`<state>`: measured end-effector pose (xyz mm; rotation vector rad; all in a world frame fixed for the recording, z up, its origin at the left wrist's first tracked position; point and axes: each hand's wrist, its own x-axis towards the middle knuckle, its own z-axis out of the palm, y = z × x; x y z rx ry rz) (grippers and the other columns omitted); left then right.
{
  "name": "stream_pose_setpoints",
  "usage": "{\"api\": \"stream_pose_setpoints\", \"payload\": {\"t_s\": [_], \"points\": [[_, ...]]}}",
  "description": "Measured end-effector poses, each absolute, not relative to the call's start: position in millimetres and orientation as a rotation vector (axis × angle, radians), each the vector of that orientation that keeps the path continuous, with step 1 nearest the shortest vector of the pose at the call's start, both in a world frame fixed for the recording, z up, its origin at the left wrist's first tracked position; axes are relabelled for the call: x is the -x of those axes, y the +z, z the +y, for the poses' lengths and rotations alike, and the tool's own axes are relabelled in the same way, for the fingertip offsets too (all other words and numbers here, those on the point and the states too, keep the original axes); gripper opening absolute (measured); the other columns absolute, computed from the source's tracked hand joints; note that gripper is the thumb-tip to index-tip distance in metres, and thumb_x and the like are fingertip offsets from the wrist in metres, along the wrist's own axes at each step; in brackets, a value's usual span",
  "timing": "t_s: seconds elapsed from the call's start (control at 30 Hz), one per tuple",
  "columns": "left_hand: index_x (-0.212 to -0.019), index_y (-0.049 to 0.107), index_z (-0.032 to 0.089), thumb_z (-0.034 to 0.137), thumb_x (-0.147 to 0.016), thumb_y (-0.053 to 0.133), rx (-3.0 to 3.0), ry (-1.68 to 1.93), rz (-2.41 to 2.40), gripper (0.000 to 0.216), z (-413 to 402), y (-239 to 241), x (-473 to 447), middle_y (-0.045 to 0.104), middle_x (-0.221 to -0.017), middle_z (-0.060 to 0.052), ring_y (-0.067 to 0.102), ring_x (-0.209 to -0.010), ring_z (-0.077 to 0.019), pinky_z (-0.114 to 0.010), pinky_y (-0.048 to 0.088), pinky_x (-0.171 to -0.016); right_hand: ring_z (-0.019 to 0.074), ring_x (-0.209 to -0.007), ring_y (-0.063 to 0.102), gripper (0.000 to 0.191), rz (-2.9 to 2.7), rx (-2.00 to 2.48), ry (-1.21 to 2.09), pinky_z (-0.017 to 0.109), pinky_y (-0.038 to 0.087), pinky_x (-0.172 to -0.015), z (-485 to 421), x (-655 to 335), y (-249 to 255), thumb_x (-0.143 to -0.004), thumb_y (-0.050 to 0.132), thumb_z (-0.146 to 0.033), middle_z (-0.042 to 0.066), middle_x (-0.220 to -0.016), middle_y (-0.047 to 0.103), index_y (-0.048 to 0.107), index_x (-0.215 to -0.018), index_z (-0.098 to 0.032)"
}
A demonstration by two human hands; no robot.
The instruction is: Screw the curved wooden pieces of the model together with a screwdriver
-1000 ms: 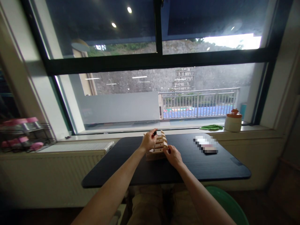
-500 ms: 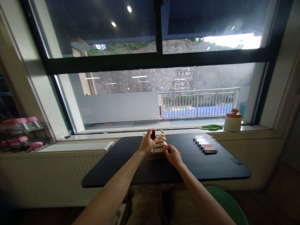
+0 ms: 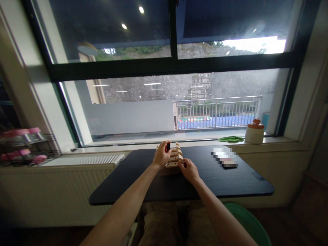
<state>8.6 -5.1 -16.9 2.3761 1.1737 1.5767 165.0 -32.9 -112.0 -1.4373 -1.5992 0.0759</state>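
Observation:
A small light-wood assembly (image 3: 174, 159) with slats, round holes and curved pieces along its right side sits on the dark table (image 3: 120, 184). Over its left part, my left hand (image 3: 161, 155) is closed around a screwdriver (image 3: 168, 147) with a black and red handle, held upright; its lower end is hard to make out. My right hand (image 3: 189, 169) grips the near right corner of the wood, thumb and fingers against its edge. Part of the assembly's left side is hidden behind my left hand.
A blurred-out flat item (image 3: 224, 158) lies on the table's right. On the windowsill are a green cloth (image 3: 230, 139) and a white jar with an orange lid (image 3: 254, 131). A radiator (image 3: 77, 184) and a wire rack of pink-lidded containers (image 3: 25, 145) stand left. A green stool (image 3: 247, 222) is below right.
My left thumb and fingers have shifted slightly around the screwdriver handle, which sits a touch further right. My right hand and the wooden assembly have stayed in place.

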Motion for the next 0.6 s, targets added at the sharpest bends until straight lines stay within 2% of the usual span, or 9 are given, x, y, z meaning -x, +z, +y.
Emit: {"api": "stream_pose_setpoints", "payload": {"t_s": [0.13,0.3,0.5,0.6], "points": [[-0.108,0.053,0.024,0.02,-0.073,0.053,-2.344,1.544,1.144,0.036,-4.4,-16.9,-9.9,0.06,-0.095,-0.001,0.053,-0.069,-0.0107,-0.025,0.046,-0.069,0.0118,-0.066,0.051,0.03,-1.6,1.434,0.072,0.022,0.035,-0.062,-32.6,-165.2,-112.2,-0.082,0.041,-0.047,0.0,-0.076,0.055,0.058,-0.086,-0.023],[-0.112,0.054,0.025,0.023,-0.075,0.053,-2.266,1.469,1.164,0.037,-5.3,-18.6,-11.2,0.063,-0.08,-0.001,0.056,-0.063,-0.0112,-0.024,0.047,-0.063,0.0119,-0.067,0.051,0.029,-1.596,1.433,0.083,0.022,0.035,-0.062,-33.8,-164.6,-110.8,-0.082,0.042,-0.047,0.0,-0.078,0.057,0.058,-0.085,-0.023],[-0.111,0.054,0.021,0.021,-0.074,0.052,-2.177,1.451,1.045,0.037,-7.3,-16.2,-13.0,0.064,-0.081,-0.001,0.058,-0.066,-0.0111,-0.023,0.048,-0.063,0.0119,-0.068,0.051,0.03,-1.6,1.443,0.095,0.022,0.035,-0.063,-34.5,-164.9,-109.9,-0.082,0.042,-0.048,0.0,-0.077,0.056,0.058,-0.085,-0.023],[-0.108,0.054,0.02,0.02,-0.073,0.051,-2.134,1.448,1.009,0.035,-8.1,-14.7,-10.2,0.062,-0.076,0.0,0.056,-0.063,-0.0102,-0.022,0.046,-0.061,0.0118,-0.067,0.051,0.031,-1.605,1.442,0.093,0.022,0.035,-0.063,-33.9,-165.2,-110.1,-0.083,0.041,-0.048,0.0,-0.076,0.056,0.057,-0.085,-0.022]]}}
